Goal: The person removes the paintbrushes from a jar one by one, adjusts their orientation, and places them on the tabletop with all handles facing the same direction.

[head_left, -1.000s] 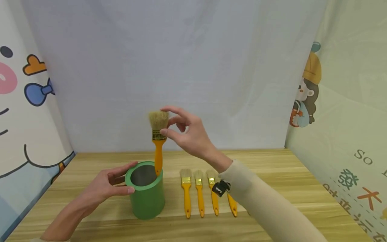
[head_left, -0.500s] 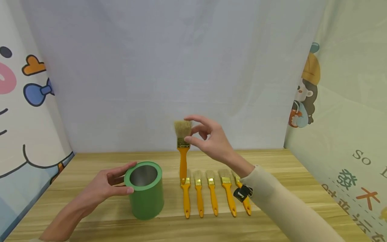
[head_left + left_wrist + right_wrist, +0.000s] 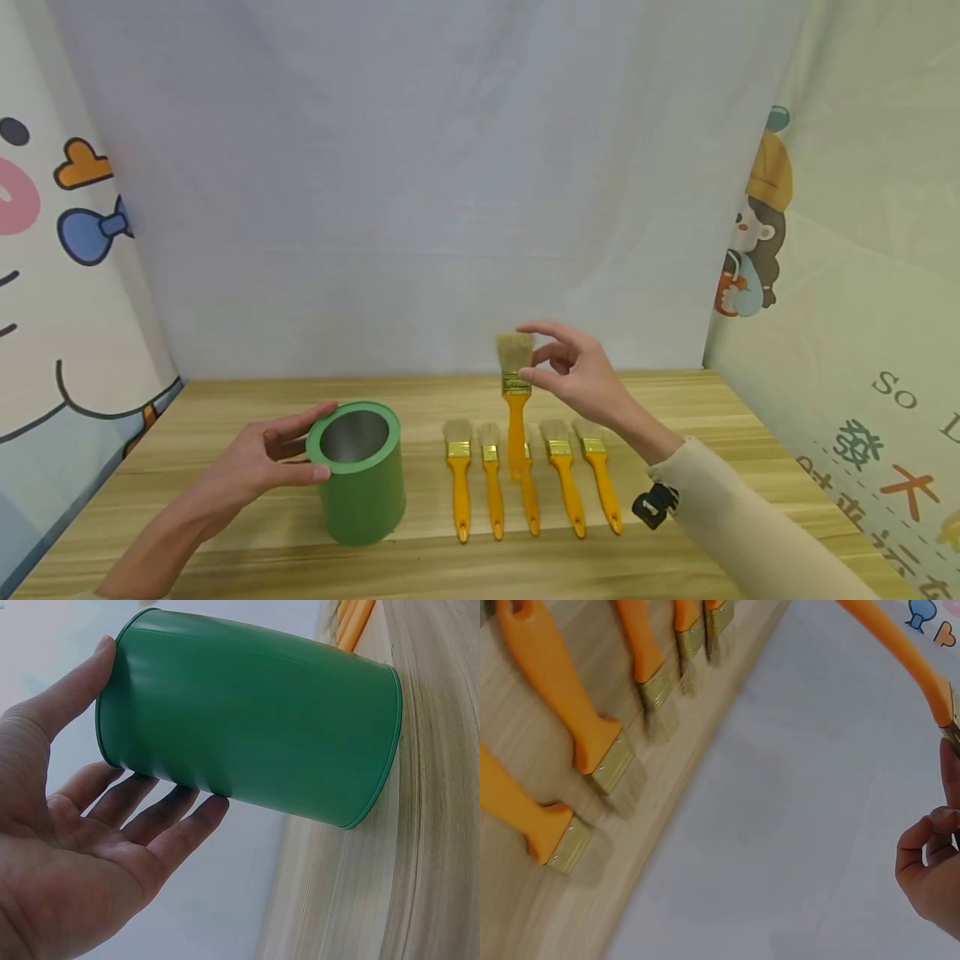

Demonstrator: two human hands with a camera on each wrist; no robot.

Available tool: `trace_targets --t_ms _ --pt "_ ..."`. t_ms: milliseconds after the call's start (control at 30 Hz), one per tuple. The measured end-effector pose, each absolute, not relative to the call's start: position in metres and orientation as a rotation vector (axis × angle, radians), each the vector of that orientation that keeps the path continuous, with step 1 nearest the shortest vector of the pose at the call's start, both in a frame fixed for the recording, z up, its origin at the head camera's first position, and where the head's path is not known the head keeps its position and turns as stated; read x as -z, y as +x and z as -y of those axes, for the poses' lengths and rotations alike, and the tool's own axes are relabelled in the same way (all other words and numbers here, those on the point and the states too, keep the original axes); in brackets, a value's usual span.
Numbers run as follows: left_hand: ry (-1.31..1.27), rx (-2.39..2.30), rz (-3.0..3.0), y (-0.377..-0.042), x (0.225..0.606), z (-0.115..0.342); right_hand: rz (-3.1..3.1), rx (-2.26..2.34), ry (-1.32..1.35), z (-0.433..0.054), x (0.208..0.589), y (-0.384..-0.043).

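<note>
My left hand (image 3: 258, 457) holds the green can (image 3: 365, 504) at its left side, thumb at the near rim and fingers on the far side; the left wrist view shows fingertips against the green wall (image 3: 247, 712). The can stands upright on the table, its visible inside bare grey. My right hand (image 3: 581, 377) pinches a paintbrush (image 3: 516, 417) at its metal band, bristles up and yellow-orange handle pointing down. That brush is raised, overlapping the middle brush (image 3: 530, 496) of the row behind it. In the right wrist view its handle (image 3: 900, 652) shows at the upper right.
Several paintbrushes of differing widths lie in a row right of the can, bristles away from me, from the leftmost brush (image 3: 461, 492) to the rightmost brush (image 3: 603, 483). Behind the wooden table (image 3: 262, 392) hangs a pale cloth (image 3: 450, 167); printed cloths flank both sides.
My right hand has carried the paintbrush from beside the can's rim to the right and lower, over the row of brushes. My left hand and the can have stayed almost in place.
</note>
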State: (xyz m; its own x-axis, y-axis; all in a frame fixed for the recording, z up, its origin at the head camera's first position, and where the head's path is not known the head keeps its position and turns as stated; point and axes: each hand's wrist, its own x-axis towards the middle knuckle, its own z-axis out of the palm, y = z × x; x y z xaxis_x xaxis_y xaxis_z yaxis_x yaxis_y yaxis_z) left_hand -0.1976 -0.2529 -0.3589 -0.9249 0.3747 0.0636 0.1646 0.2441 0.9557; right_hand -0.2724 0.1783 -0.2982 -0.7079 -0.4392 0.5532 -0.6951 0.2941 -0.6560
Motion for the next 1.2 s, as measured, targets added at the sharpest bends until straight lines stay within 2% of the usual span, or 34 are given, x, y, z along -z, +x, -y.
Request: trace_targets --t_ms 400,800,1200 --pt "0.492 -1.761 -2.314 -0.198 0.359 0.255 2.430 -1.444 0.912 -0.244 0.325 -0.279" --pt "0.532 -1.783 -2.303 -0.197 0.360 0.254 2.727 -1.453 0.622 -0.307 0.337 -0.276" --pt "0.535 -1.789 -2.327 -0.198 0.360 0.254 2.890 -1.476 0.543 -0.349 0.367 -0.289"
